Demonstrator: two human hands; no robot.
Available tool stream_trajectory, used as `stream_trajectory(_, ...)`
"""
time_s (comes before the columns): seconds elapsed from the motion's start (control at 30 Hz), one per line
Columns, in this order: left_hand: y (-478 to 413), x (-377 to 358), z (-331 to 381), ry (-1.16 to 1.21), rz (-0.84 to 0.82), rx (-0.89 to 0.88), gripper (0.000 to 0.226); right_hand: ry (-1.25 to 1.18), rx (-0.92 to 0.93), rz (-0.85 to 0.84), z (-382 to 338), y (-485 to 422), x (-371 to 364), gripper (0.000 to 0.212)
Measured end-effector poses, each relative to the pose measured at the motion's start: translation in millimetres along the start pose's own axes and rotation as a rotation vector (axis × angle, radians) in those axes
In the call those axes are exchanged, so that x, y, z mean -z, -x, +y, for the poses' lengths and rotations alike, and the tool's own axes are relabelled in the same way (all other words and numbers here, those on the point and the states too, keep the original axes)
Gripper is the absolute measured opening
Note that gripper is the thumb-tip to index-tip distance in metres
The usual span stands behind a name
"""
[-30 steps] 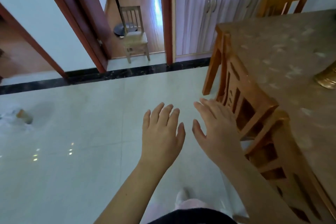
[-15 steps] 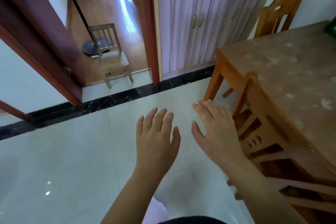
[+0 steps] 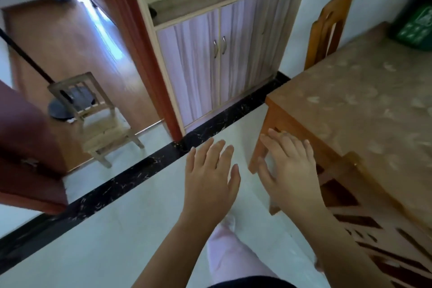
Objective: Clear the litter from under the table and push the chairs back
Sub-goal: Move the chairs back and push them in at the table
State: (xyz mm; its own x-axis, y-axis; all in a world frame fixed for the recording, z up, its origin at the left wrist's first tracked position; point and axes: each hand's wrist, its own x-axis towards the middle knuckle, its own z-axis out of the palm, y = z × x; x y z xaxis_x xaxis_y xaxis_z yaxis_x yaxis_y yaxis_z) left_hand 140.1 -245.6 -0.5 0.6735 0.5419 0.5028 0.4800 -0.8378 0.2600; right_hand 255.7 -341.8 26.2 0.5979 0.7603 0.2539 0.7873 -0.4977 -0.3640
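Note:
The wooden table (image 3: 364, 110) with a patterned beige cover fills the right side. A carved wooden chair (image 3: 364, 215) stands tucked against its near edge at the lower right. A second wooden chair (image 3: 327, 30) stands at the table's far side by the white wall. My left hand (image 3: 210, 180) is held out flat over the pale floor, fingers apart, holding nothing. My right hand (image 3: 289, 170) hovers beside it, open, in front of the table's corner leg and left of the near chair. No litter shows in this view.
A small pale wooden chair (image 3: 98, 119) stands in the doorway at left, with a fan base behind it. A cabinet with lilac doors (image 3: 219, 58) lines the far wall. A green object (image 3: 416, 28) sits on the table's far corner. A black tile strip crosses the floor.
The view has swung up and to the right along the table; the litter at the left floor edge has left the view. Both hands stay open, side by side.

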Motion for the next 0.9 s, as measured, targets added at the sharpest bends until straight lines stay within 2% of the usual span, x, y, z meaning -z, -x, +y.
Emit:
stream_trajectory(0.3,-185.6,-69.5,-28.9,0.060,-0.061,-0.135,0.037,0.002,-0.109,0.085,39.2,-170.4,-3.1,0.035)
stream_trajectory(0.53,-279.1,-135.5,-42.4,0.157,-0.170,-0.201,0.038,0.069,-0.220,0.166,74.6,-255.7,-24.1,0.041)
stream_trajectory(0.9,-471.8,-236.9,-111.1,0.266,-0.235,-0.403,0.038,0.135,-0.439,0.199,98.8,-453.8,-73.2,0.041)
